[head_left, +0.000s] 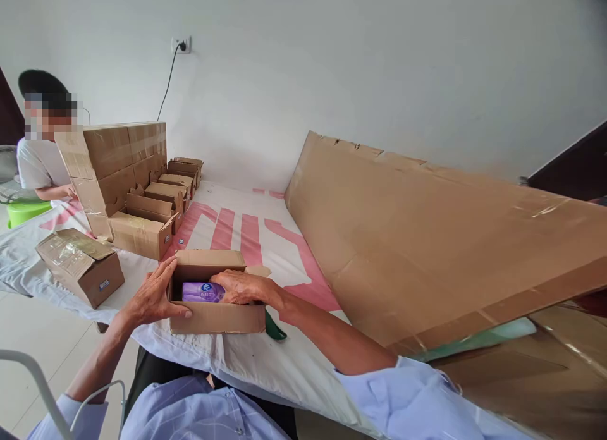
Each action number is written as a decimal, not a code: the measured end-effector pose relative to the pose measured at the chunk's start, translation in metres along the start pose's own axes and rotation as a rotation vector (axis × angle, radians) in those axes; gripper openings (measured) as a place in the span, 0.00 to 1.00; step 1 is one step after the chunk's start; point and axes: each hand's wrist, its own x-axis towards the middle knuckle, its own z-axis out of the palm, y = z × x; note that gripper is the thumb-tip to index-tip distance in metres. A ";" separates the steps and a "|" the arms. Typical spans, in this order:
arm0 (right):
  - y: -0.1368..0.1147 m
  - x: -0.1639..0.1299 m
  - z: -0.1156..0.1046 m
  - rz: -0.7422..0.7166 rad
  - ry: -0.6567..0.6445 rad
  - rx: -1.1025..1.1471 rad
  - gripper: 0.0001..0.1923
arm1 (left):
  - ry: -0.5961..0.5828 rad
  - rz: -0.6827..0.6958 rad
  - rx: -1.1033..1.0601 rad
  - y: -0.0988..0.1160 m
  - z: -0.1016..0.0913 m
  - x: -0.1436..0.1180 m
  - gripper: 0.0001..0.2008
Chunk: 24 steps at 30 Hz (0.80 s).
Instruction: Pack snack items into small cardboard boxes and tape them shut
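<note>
Working step, as I'm judging it: L hand (154,293) is steadying an open box (215,318) while R hand (246,288) is handling the purple pack (202,293) inside, btwn the two hands. For doing it well: L hand should be bracing the L end w/o squeezing, bc thin card walls are prob. bowing easily. R hand should be guiding the pack level & parallel to the long walls, using flat fingers, since the soft-looking wrap could be creasing or snagging on an edge. Flaps should be staying clear of the R wrist; the far one is standing up just beyond the fingers.

Pose: L hand is spreading over the box's L end, thumb lying along the near wall's top edge, fingers resting at the far L corner. R hand is coming in over the R end, palm down, fingertips touching the pack's R part; can't tell if it's pinching, as the thumb side isn't showing. R forearm is slanting low across the worktop (203,350).

Nearby: a taped box (78,263) is sitting L of L hand, open boxes (142,234) are lining up beyond it, & a green strip (275,326) is lying just below R wrist.
</note>
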 end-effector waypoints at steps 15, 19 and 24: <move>0.031 -0.037 -0.044 -0.016 0.324 0.812 0.23 | 0.111 0.013 -0.062 0.015 -0.030 0.009 0.52; 0.025 -0.034 -0.040 -0.020 0.361 0.989 0.25 | 0.143 -0.002 -0.370 0.029 -0.036 0.022 0.47; 0.023 -0.023 -0.037 -0.024 0.425 1.097 0.27 | 0.007 0.087 -0.777 0.041 -0.029 0.044 0.42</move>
